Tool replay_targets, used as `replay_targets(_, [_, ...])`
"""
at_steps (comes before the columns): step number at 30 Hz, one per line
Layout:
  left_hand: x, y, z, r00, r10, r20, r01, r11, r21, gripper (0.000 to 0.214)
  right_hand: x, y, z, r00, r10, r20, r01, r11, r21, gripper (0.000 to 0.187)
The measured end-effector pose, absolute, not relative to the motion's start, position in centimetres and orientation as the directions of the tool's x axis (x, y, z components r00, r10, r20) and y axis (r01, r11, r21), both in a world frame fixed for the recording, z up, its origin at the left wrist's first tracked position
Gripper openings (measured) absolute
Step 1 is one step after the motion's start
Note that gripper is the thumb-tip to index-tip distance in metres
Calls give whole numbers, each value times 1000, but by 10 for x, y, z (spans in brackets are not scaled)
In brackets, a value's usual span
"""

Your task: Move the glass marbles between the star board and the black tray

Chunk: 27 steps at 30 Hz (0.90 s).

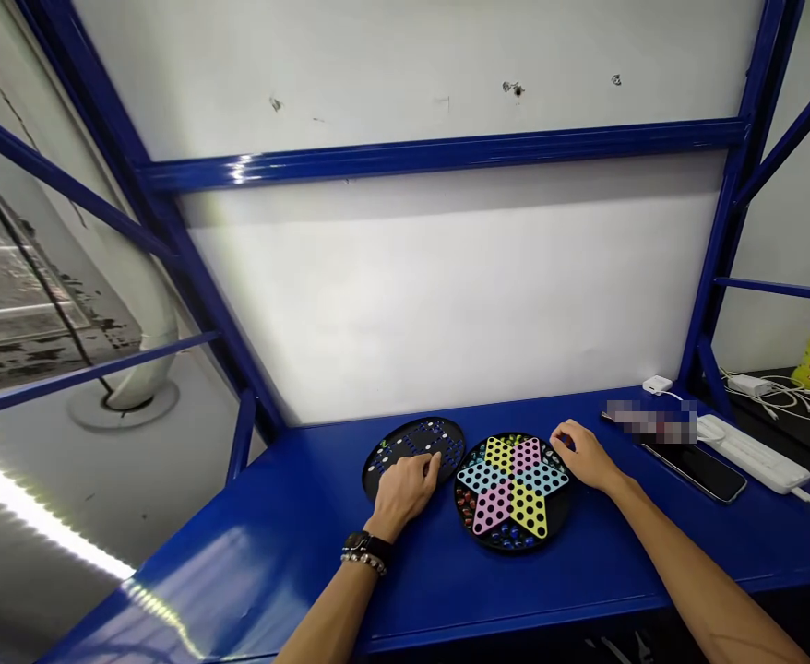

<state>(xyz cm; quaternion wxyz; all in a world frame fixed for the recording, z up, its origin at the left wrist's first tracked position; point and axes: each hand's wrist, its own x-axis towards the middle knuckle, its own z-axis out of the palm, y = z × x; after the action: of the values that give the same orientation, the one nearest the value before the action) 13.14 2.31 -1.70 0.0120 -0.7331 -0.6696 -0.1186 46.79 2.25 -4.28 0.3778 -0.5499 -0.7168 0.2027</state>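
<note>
Cataloguing, along the far edge of the blue steel table (446, 599): one round black marble tray (377, 461), holding dark blue marbles and a few paler ones; just right of it, a round star-pattern Chinese checkers board (458, 493), with red and blue marbles in its dark wedges and the holes in its coloured arms seemingly bare. Left hand (405, 493) rests on the tray, grip curled and narrow. Right hand (585, 456) sits at the board's right rim, grip likewise curled. Fingers hide whether either holds a marble. A blurred patch (647, 421) obscures something beside a smartphone (692, 470).
</note>
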Motion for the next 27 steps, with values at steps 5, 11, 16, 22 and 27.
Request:
replay_targets(5, [134, 23, -19, 82, 968, 239, 971, -132, 200, 57, 467, 23, -44, -114, 937, 330, 646, 322, -692, 24])
replay_targets(11, [128, 27, -12, -18, 939, 343, 888, -142, 437, 55, 465, 22, -42, -110, 935, 336, 648, 324, -689, 25])
replay_targets(16, [190, 14, 3, 69, 937, 341, 582, -316, 750, 55, 464, 21, -39, -110, 934, 340, 656, 325, -681, 25])
replay_targets(22, [318, -2, -4, 441, 881, 174, 111, -245, 963, 65, 471, 23, -41, -102, 922, 373, 672, 340, -658, 25])
replay_targets(27, [346, 3, -24, 446, 880, 162, 32, -197, 980, 65, 476, 27, -44, -116, 918, 379, 678, 352, -645, 25])
